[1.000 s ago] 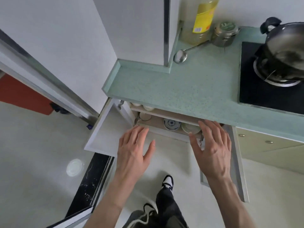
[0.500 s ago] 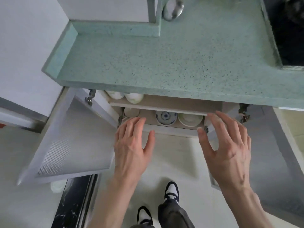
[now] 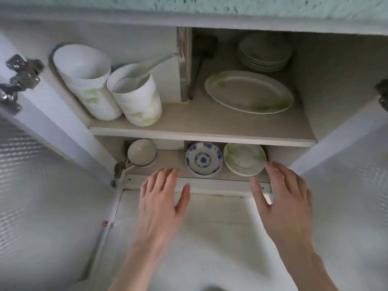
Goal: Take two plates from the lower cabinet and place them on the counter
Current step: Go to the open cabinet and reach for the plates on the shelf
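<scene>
The lower cabinet stands open with two shelves. On the bottom shelf lie a blue-patterned plate (image 3: 204, 159) and a stack of white plates with green leaves (image 3: 244, 159). My left hand (image 3: 161, 203) hovers open just in front of the blue plate, fingers spread, touching nothing. My right hand (image 3: 283, 198) is open too, its fingertips close to the right rim of the green-leaf plates. The top shelf holds a large oval plate (image 3: 248, 92) and a stack of small plates (image 3: 265, 51) at the back. The green counter edge (image 3: 210, 5) runs along the top.
Two stacks of white bowls (image 3: 134, 97) lean on the upper shelf's left side, one with a ladle in it. An upturned bowl (image 3: 142, 152) sits at the bottom left. Both cabinet doors (image 3: 42, 196) swing out on either side of my hands.
My view has dropped low and close to the cabinet, so both shelves now show. Both hands stay open and have moved nearer the bottom shelf's front edge.
</scene>
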{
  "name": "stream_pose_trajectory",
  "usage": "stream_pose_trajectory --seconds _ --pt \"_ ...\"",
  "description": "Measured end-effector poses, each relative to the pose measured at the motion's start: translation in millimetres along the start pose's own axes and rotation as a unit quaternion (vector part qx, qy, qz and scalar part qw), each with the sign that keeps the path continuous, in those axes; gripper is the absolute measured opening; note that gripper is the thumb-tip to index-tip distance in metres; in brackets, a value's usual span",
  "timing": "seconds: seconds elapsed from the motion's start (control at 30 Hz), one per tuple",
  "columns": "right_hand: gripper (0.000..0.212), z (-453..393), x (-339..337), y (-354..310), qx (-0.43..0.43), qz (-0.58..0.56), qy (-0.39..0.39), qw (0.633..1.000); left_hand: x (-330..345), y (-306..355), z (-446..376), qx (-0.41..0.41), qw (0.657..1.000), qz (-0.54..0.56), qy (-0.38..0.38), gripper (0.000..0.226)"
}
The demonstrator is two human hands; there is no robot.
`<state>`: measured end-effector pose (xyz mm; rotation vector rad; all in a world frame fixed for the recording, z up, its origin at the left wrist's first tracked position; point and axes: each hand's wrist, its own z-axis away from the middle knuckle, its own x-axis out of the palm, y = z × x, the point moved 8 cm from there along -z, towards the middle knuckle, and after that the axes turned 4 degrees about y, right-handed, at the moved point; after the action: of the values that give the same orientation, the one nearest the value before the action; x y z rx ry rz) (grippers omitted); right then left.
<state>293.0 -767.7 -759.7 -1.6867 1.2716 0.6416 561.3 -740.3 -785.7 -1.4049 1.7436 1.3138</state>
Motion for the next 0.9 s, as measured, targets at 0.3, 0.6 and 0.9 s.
stream_pose_trajectory --seconds 0.3,0.6,0.9 --pt "0.054 14.8 119.7 65.0 0.034 0.027 -0.004 0.999 129.1 -40.0 -9.6 0.021 1.0 -0.003 -0.013 0.04" --pt "0.056 12.6 206.2 108.8 0.032 0.103 0.0 0.994 220.5 -60.7 -30.4 0.084 0.995 -0.027 -0.041 0.038" --pt "0.057 10.5 291.4 175.6 0.283 -0.098 -0.121 0.947 302.4 -91.0 -47.8 -0.039 0.991 -0.049 -0.121 0.041"
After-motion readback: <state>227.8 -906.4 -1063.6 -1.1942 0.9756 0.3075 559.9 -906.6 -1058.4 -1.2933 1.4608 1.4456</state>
